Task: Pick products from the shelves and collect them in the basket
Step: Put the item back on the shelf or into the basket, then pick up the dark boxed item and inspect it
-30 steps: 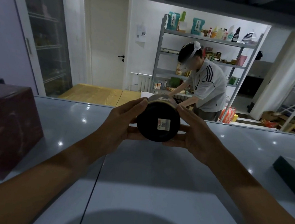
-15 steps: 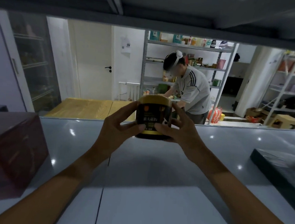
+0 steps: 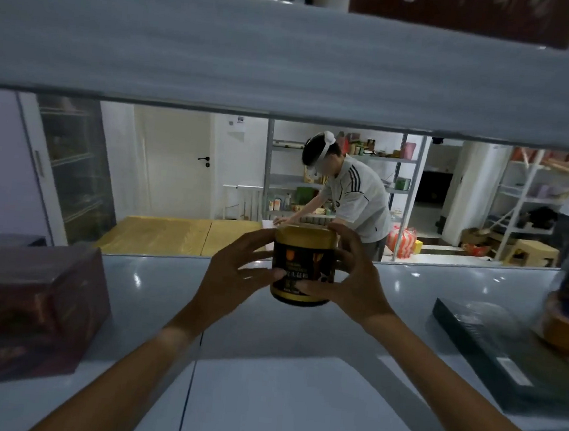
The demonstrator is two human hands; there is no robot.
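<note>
— Both hands clamp it, see? Left hand [image 3: 236,273] and right hand [image 3: 349,279] curl round the gold-lidded jar [image 3: 303,263] from opposite sides, fingertips meeting across the label.

— Where is it, exactly?

— Upright, long axis vertical, held just above the grey shelf [image 3: 296,381], about midway between the 2 wrists. Neither hand looks nearer.

— So it lifts straight toward them?

— I'd guess so. 1 dark red box [image 3: 23,309] sits well left, a flat dark box [image 3: 491,350] well right. No basket shows, so I can't tell which way it goes.
</note>
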